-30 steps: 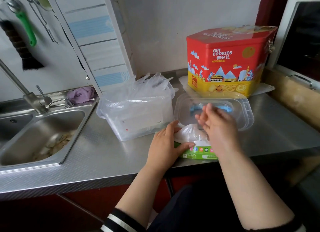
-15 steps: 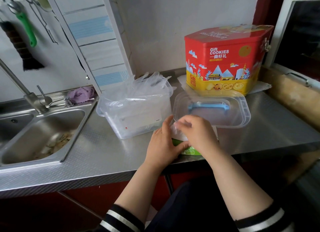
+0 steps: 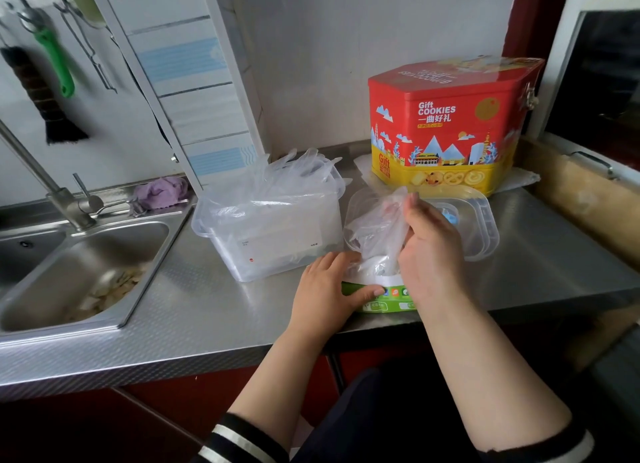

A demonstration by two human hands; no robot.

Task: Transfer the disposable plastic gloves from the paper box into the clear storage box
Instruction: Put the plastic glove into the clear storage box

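A stainless tabletop carries everything; its near edge runs across in front of the person, and the paper box sits right at that edge, toward the right half. The left hand lies over the box's left end, fingers spread on its top and thumb along its green front, holding it down. The right hand is raised above the box, its fingers pinching a bunch of disposable plastic gloves that rises out of the box's opening.

Just behind and to the left of the paper box stands the clear storage box, open at the top and already heaped with gloves that spill over its rim. Behind the right hand lies a clear lid with a blue handle, flat on the tabletop. At the back right, near the wall, stands a red and yellow cookie tin.

The left end of the tabletop is taken by a sink with scraps in its basin, a tap behind it and a purple cloth at the back edge. Bare steel lies between sink and storage box, and to the right of the lid as far as the right edge.
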